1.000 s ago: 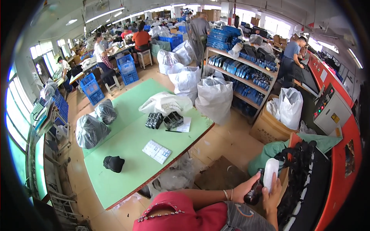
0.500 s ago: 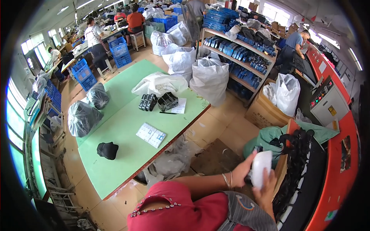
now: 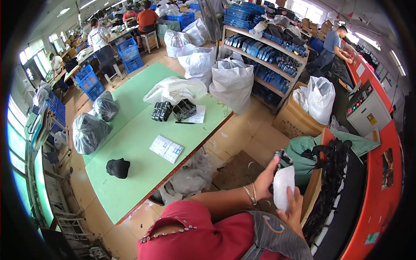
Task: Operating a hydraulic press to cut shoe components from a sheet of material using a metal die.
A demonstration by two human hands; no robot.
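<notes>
In front of me, at the right, both hands hold a rounded, oblong white piece (image 3: 284, 187) with a black part (image 3: 282, 158) at its top and left side. My left hand (image 3: 265, 178), with bangles at the wrist, is closed around the black part on the left. My right hand (image 3: 293, 211) grips the lower right of the white piece with its fingertips. What exactly the piece is, I cannot make out. Close by on the right, a heap of black straps (image 3: 328, 184) with white pieces lies along a black belt (image 3: 346, 203).
A green table (image 3: 125, 143) at left bears a black cap (image 3: 118, 168), a white-and-blue card sheet (image 3: 166, 148), black strap bundles (image 3: 161, 111) and plastic bags. A red machine (image 3: 376, 190) stands at right, a cardboard box (image 3: 299, 117) ahead. Beyond, a person (image 3: 331, 50) leans over the machine.
My hands have moved slightly left with the white piece. It has turned, so more of the black part shows above it. The whole view has shifted a little.
</notes>
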